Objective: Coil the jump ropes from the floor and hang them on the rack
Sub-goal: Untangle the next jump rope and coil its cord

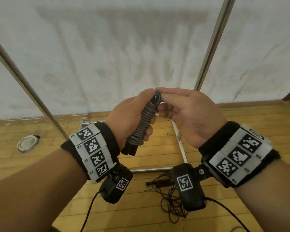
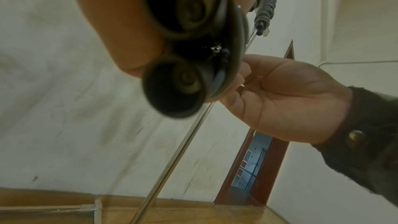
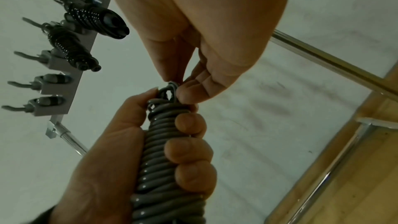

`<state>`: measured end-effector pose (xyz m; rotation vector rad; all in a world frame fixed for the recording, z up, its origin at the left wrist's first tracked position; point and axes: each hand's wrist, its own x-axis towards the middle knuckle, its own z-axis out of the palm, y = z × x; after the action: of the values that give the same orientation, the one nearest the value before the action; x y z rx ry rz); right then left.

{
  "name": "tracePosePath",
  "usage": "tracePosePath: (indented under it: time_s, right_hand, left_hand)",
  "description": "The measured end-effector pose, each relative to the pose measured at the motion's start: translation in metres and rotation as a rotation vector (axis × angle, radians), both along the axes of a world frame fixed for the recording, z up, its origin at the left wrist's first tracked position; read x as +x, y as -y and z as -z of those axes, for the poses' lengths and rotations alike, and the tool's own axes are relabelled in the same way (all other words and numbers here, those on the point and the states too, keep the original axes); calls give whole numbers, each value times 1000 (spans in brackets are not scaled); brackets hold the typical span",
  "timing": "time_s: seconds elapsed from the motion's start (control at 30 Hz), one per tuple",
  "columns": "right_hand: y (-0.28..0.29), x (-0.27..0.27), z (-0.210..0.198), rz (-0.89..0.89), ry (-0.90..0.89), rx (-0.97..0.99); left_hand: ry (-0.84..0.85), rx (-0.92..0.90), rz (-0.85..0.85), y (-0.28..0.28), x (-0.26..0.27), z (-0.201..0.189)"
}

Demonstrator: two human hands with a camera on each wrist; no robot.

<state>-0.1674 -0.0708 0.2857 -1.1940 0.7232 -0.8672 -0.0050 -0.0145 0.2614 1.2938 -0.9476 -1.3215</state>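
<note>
The left hand (image 1: 131, 118) is wrapped tight around the grey coiled jump rope (image 1: 141, 124), held in the air before the rack (image 3: 64, 67) — the right hand (image 1: 187, 113) pinches its top loop. A black rope (image 1: 166, 195) lies loose on the floor — a white coil (image 1: 28, 142) off left.

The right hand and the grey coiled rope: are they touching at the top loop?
Touching. In the right wrist view the right hand pinches the top loop of the grey coiled rope with no gap.
</note>
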Motion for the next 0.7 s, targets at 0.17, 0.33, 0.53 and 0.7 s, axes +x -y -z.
tracePosePath:
  time_s: [0.17, 0.33, 0.53, 0.7]
  right_hand:
    - [0, -4, -4, -54, 3, 37]
    - [0, -6, -1, -64, -78, -36]
    - [0, -6, -1, -144, -44, -81]
    - [1, -7, -4, -184, -15, -87]
  left_hand:
    - [-32, 22, -6, 0, 0, -2]
    - [-39, 76, -9, -1, 1, -2]
    - [-146, 127, 55, -3, 3, -10]
    - [-218, 162, 143, -5, 2, -13]
